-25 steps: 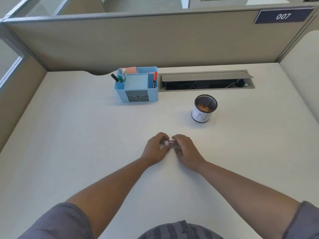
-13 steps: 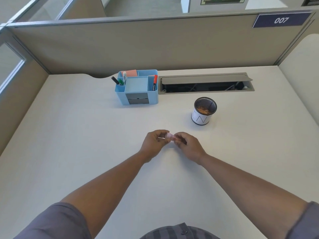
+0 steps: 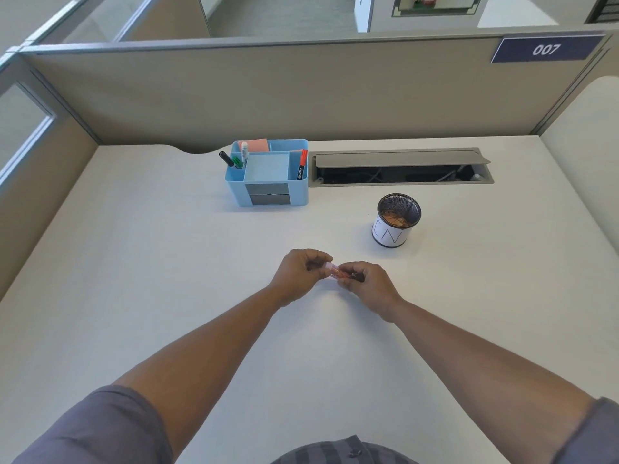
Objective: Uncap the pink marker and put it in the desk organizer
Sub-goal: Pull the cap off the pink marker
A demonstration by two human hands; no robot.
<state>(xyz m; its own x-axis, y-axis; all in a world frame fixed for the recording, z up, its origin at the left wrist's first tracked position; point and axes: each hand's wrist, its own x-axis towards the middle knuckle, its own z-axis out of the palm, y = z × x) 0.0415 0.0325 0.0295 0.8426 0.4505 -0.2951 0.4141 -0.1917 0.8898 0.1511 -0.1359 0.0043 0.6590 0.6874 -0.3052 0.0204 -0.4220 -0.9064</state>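
While both hands — left hand (image 3: 298, 274), right hand (image 3: 366, 284) — pinch the pink marker (image 3: 336, 271), I judge uncapping underway — next, pull apart.

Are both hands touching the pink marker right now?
Touching. The head view shows the left hand pinching one end of the pink marker and the right hand gripping the other end, above the desk.

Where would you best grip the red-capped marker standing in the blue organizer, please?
Pinch the red cap from above. The red-capped marker leans in the blue organizer's right compartment, its lower barrel behind the wall, so only the top is free.
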